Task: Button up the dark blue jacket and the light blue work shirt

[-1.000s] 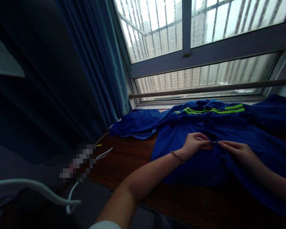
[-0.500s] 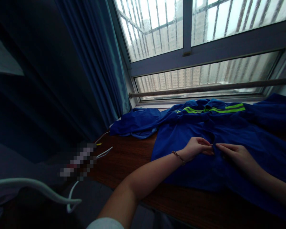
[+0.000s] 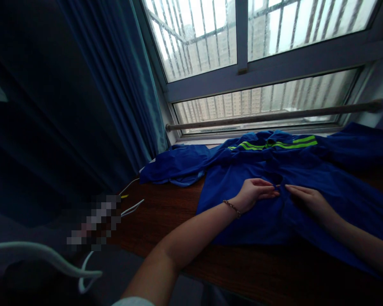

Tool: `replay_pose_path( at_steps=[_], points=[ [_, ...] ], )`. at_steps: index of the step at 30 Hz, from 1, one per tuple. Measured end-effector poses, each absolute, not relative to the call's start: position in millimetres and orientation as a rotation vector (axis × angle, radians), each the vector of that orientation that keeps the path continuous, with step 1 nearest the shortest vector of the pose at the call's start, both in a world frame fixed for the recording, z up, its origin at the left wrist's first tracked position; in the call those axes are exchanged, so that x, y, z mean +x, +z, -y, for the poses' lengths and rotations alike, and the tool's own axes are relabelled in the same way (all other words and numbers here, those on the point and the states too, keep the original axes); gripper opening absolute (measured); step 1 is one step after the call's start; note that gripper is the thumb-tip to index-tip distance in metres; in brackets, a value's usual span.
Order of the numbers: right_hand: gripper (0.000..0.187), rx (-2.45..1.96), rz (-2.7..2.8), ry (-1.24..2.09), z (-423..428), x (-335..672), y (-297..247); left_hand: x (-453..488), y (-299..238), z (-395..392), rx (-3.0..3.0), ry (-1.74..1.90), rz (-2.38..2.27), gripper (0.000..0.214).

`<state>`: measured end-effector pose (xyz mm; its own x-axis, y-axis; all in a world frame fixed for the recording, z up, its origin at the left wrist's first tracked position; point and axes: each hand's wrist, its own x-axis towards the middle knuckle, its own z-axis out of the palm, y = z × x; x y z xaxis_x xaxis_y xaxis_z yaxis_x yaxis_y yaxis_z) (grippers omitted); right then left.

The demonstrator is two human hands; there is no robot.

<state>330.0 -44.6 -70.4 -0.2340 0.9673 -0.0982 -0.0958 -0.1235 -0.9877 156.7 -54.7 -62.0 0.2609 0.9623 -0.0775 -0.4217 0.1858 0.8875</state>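
A blue jacket with bright green stripes across its upper part lies spread on a dark wooden table, its sleeves out to both sides. My left hand, a bracelet at its wrist, is closed with its fingertips pinching the front edge of the jacket near the middle. Close beside it, my right hand is closed too, pinching the opposite front edge. The fingertips of both hands are almost touching, and a gap in the cloth shows just above them. Any fastener between the fingers is too small and dark to make out.
The wooden table runs along a barred window with a metal rail in front. A blue curtain hangs at the left. White cables and a blurred-out item lie at the table's left end.
The whole view has shifted slightly, so everything sits a little further left. Both hands keep their pinch on the jacket's front edges, with hardly any movement against the cloth.
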Motion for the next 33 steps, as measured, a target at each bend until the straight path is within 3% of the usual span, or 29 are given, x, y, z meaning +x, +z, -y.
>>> replay_pose_path(
  at_steps=[6,19,27,33],
  points=[
    [0.020,-0.906,1.080,1.744,45,329,-63,158,-55,54,0.831,1.188,-0.795,0.017],
    [0.034,-0.984,1.172,1.540,52,325,-61,159,-57,54,0.889,1.126,-0.807,0.019],
    [0.021,-1.051,1.649,0.831,62,327,-51,164,-57,59,0.992,1.093,-0.917,0.027],
    [0.016,-1.112,1.781,0.668,63,325,-56,167,-56,62,1.147,1.063,-0.918,0.027]
  ],
)
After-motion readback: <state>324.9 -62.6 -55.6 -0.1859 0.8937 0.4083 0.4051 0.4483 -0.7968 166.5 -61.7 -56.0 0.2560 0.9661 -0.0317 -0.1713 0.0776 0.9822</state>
